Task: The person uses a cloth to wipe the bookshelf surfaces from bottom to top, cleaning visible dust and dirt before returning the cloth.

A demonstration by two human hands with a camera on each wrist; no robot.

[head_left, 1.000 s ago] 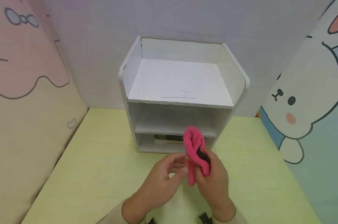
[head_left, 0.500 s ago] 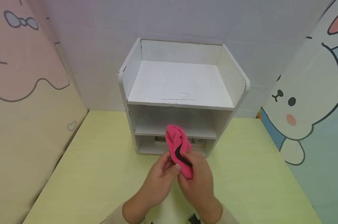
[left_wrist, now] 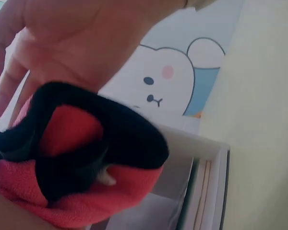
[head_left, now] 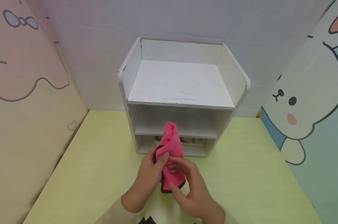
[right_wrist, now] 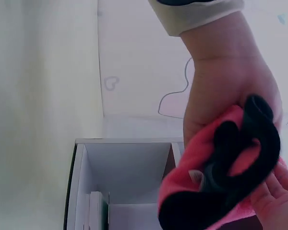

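Note:
A folded bright pink cloth with black edging (head_left: 173, 147) is held up in front of the shelf. My left hand (head_left: 147, 177) grips its left side, the thumb lying across the front. On the other side, my right hand (head_left: 195, 191) has its thumb apart and its fingertips against the cloth. The left wrist view shows that right palm (left_wrist: 81, 43) with fingers loosely spread beside the cloth (left_wrist: 120, 194). Seen from the right wrist, black-edged folds of the cloth (right_wrist: 182, 177) bunch below the left hand (right_wrist: 221, 86), whose fingers are mostly hidden.
A small white shelf unit (head_left: 180, 84) stands at the back of the pale yellow-green table (head_left: 255, 174). Flat book-like items (head_left: 195, 142) lie in its lowest compartment. Walls with cartoon drawings rise on both sides, a plain pale wall behind.
The cloth has passed from my right hand's grip to my left hand's and moved left. It now hangs longer, its black edge showing at the bottom. My right fingers have loosened.

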